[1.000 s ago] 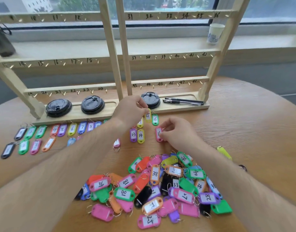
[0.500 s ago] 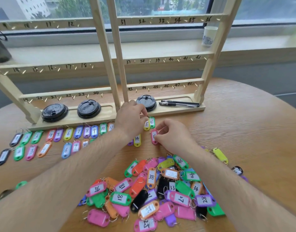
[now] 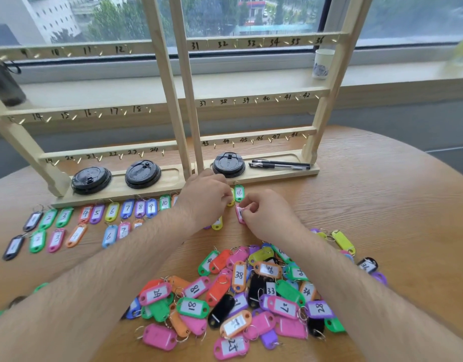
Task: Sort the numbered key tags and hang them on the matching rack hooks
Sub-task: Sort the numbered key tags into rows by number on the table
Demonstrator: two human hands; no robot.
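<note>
Left hand (image 3: 204, 198): palm down, fingertips pinching yellow plastic key tag (image 3: 232, 200).
Right hand (image 3: 268, 216): curled, pinching pink plastic key tag (image 3: 239, 215) just beside it.

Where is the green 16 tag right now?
Head view, centre: the green 16 tag lies on the table just before the rack base, right of the yellow tag the left hand pinches, beyond the right hand's pink tag.
</note>
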